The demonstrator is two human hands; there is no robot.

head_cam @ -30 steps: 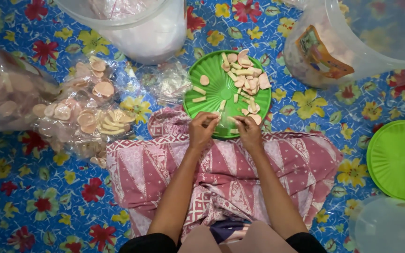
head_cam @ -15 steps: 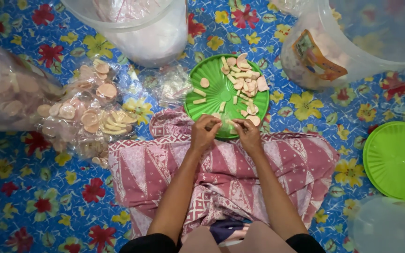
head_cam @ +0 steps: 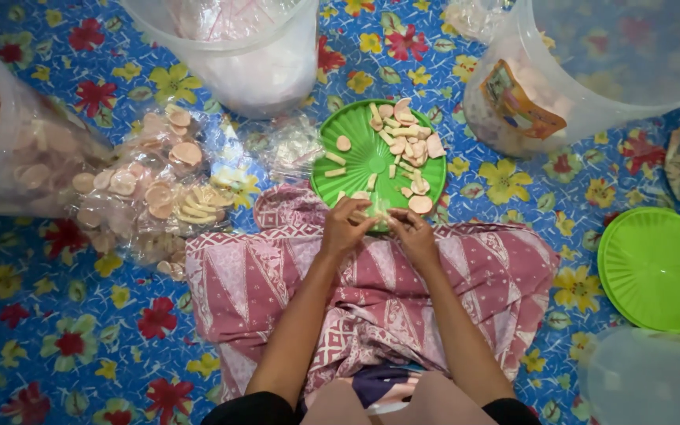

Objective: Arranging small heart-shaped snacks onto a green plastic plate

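Both my hands meet at the near rim of the green plate (head_cam: 364, 153), left hand (head_cam: 345, 230) and right hand (head_cam: 413, 233) pinching a pale cracker stick (head_cam: 375, 209) between them; I judge sorting is underway, needing a light grip

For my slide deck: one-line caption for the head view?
Both hands, left hand and right hand, meet over pale cracker pieces at a green plate.

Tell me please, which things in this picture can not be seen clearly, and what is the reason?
- Head view: what the left hand and right hand pinch is hidden by the fingers.
- The near rim of the green plate is covered by both hands.
- The clear tub on the right is cut by the top edge; its cloudy wall blurs the contents.
- The packed bags are too glossy to count the pieces.
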